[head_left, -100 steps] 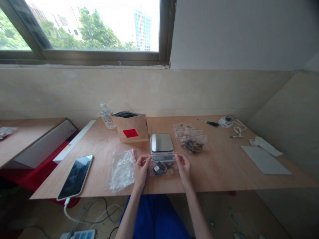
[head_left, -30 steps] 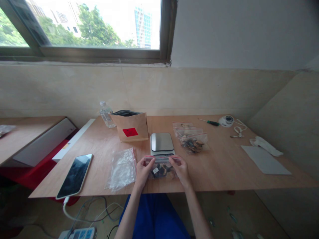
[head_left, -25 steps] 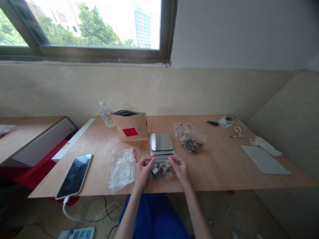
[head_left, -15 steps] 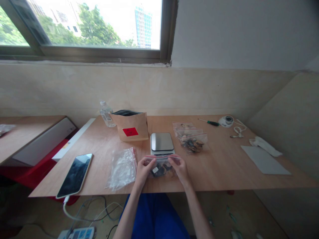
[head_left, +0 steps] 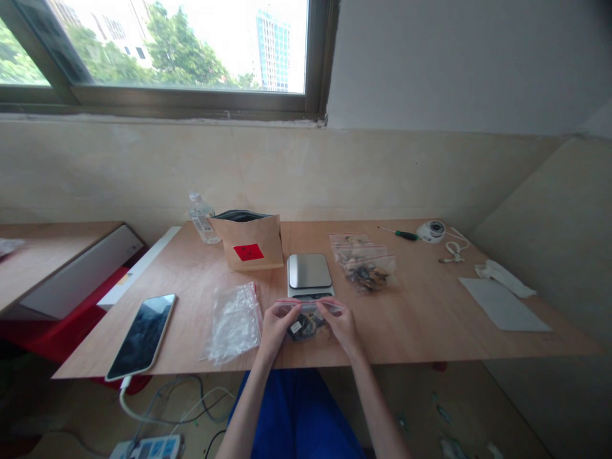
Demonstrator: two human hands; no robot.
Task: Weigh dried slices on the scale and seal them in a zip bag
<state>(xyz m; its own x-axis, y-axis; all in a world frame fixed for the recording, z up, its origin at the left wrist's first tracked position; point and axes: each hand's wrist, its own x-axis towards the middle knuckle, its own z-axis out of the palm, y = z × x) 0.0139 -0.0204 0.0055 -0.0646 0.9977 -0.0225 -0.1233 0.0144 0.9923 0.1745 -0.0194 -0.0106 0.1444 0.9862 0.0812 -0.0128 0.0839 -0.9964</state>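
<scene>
A clear zip-lock bag (head_left: 306, 327) with dark and brown dried pieces inside lies at the table's front edge. A small white label shows through its plastic. My left hand (head_left: 277, 323) pinches the red-lined top edge on the left side. My right hand (head_left: 340, 322) pinches the same edge near its middle, thumb and fingers pressed together. Just behind the bag stands a small digital scale (head_left: 310, 271) with a bare steel plate; the bag's top partly covers its front. Left of my left hand lies a stack of clear zip-lock bags (head_left: 234, 325).
A brown paper pouch (head_left: 253, 241) stands open at the back beside a plastic bottle (head_left: 203, 220). Filled zip-lock bags (head_left: 366, 264) lie right of the scale. A phone (head_left: 142, 336) is plugged in at left. Farther right are a screwdriver (head_left: 405, 235), a camera (head_left: 431, 231) and a white sheet (head_left: 504, 305).
My right hand has shifted left along the bag's top edge, closer to my left hand. The left hand stays at its side. The whole view has shifted slightly.
</scene>
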